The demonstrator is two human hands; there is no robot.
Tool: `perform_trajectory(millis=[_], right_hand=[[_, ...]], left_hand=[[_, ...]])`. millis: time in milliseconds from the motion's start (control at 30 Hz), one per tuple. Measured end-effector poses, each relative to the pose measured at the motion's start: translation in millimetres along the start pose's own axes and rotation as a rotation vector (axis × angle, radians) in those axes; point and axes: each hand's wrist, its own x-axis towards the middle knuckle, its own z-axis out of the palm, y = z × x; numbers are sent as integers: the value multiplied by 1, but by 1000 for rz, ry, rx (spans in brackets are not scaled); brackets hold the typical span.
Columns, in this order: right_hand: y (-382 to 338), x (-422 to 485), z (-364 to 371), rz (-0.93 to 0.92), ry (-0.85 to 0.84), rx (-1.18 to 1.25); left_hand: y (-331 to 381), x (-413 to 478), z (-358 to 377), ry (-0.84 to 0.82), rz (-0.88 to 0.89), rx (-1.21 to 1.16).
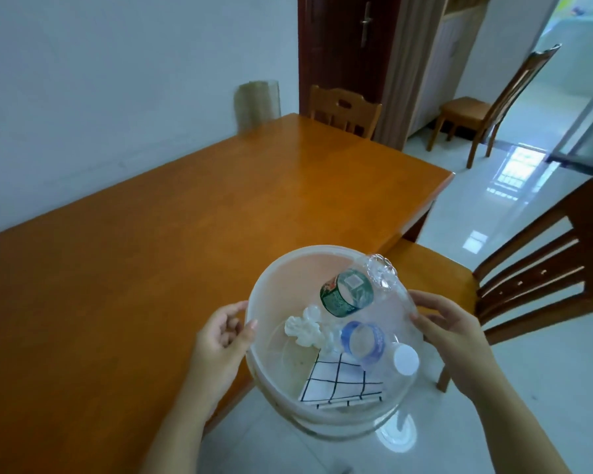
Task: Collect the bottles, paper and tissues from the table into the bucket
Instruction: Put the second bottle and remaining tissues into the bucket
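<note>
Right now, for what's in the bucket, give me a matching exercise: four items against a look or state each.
In the bucket:
1 tissue
2 paper
3 far bottle
4 near bottle

Looks:
a blue label
b black grid
c crumpled white
d green label

Pairs: 1c, 2b, 3d, 4a.

No text can be read. The green label [346, 294] on one clear bottle [379, 273] carries a pale square patch and a red-and-white strip of print, too blurred to make out. The blue label [377, 340] on the second bottle [404, 362] shows only faint pale marks
</note>
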Motion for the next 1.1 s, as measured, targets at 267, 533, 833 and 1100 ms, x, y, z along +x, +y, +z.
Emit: perform_trajectory(millis=[267, 533, 833, 1100], right_hand=[[19, -77, -9, 155, 159, -38], [44, -118, -70, 168, 343, 2], [94, -119, -161, 223, 466, 88], [168, -93, -202, 303, 529, 107]], left_hand=[[-32, -32, 9, -198, 14, 10], [-25, -43, 72, -379, 40, 6], [-18, -44, 182, -542, 78, 116], [-54, -31, 272, -595, 23, 185]])
